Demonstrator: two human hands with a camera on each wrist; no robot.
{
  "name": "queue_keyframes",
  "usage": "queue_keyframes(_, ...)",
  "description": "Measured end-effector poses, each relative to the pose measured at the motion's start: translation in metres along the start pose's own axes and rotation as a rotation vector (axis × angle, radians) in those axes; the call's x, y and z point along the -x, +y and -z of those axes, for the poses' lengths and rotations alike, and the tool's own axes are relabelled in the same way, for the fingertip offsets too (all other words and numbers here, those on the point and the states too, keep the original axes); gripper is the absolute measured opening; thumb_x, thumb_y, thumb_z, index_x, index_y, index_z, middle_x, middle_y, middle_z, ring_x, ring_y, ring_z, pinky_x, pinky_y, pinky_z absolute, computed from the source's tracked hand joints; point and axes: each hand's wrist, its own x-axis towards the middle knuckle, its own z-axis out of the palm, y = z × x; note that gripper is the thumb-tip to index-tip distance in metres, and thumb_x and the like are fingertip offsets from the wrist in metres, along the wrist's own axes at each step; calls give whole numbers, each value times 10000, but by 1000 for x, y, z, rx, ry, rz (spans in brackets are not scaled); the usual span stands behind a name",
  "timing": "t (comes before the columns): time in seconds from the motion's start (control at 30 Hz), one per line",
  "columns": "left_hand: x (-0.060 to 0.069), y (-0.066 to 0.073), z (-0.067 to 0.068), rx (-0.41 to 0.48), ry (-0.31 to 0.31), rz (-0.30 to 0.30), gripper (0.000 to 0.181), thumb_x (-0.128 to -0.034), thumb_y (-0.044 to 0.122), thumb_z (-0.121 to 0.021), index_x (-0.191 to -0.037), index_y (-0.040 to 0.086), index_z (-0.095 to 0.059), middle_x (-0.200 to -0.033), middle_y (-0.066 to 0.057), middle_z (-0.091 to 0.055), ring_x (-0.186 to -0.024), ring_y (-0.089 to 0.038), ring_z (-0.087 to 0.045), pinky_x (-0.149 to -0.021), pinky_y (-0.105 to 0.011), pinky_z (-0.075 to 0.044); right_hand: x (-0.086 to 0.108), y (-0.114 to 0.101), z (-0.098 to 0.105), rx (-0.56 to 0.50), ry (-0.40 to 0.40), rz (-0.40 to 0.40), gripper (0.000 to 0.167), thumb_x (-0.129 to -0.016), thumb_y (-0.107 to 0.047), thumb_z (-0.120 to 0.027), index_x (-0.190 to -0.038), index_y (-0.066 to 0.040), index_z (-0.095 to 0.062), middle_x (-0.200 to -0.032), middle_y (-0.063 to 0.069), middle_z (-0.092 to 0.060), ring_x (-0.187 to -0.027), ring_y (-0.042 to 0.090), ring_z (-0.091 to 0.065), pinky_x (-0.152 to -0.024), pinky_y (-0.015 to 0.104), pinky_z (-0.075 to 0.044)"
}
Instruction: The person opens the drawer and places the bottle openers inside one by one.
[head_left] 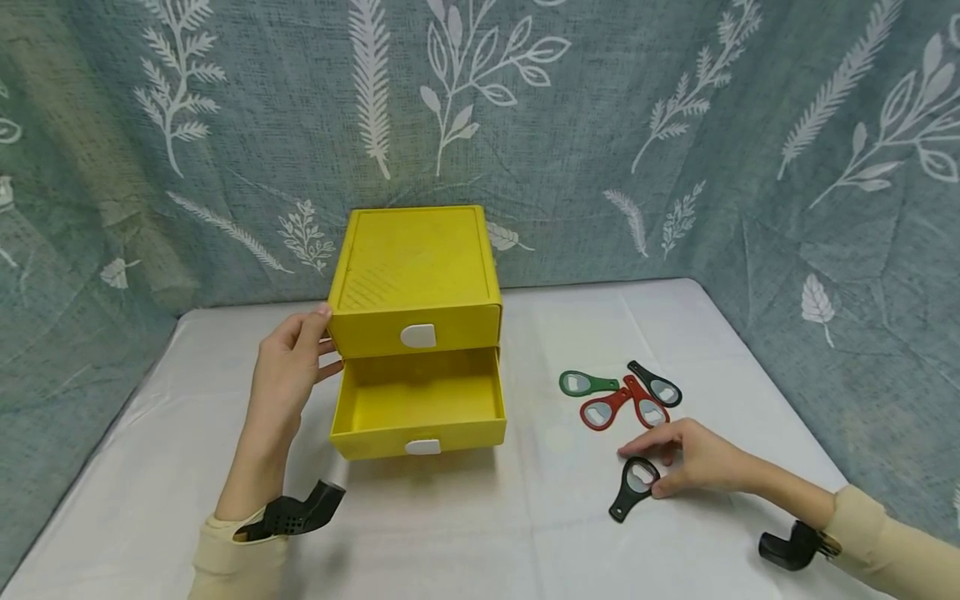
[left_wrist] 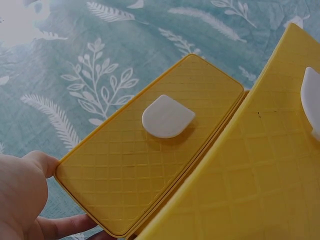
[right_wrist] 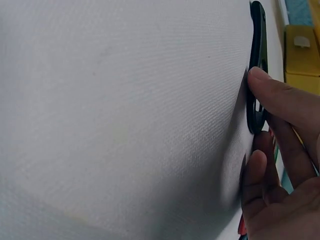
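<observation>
A yellow two-drawer cabinet (head_left: 416,258) stands at the back of the table; its lower drawer (head_left: 420,404) is pulled out with nothing inside. My left hand (head_left: 288,362) touches the cabinet's left side, thumb at the front corner by the closed upper drawer (left_wrist: 150,145), the other fingers stretched beside and below it. My right hand (head_left: 705,458) pinches a black bottle opener (head_left: 633,487) by its ring end, low over the white cloth. In the right wrist view the thumb lies on the opener (right_wrist: 257,45), with the index finger partly hidden behind it.
Beyond the right hand lie a green bottle opener (head_left: 588,383), two red bottle openers (head_left: 603,410) and another black bottle opener (head_left: 656,383), close together. A patterned blue-green curtain (head_left: 562,150) hangs behind and beside the white-covered table (head_left: 540,533).
</observation>
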Motion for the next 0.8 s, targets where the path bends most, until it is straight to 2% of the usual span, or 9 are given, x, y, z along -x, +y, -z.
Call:
queue_keyframes(0.3,5,-1,-2,5,12,-6,678,-985,592,-435,-1318,10,-536,-1270,-137,-531,-1092,-241,-578,-793,-270,-554,1,5,1,9,8,39,470,-693,-178,-903,-1137,-146,-751,-1090,-26,-712,-875,159,-611,-673,263,-499)
queue_keyframes(0.5,4,-2,-1,4,16,-9,676,-988,588,-435,-1326,12,-536,-1269,-134,-531,-1092,-240,-578,-795,-272,-553,-2,4,-1,-7,40,53,462,-678,-196,-913,-1103,-128,-744,-1104,5,-699,-908,170,-605,-642,276,-507)
queue_keyframes(0.8,4,-2,0,19,3,-13,681,-986,583,-444,-1337,6,-532,-1280,-136,-523,-1095,-240,-576,-796,-271,-553,-4,8,-1,-10,43,158,469,-686,-155,-908,-1117,-116,-730,-1092,16,-648,-873,176,-549,-571,303,-469)
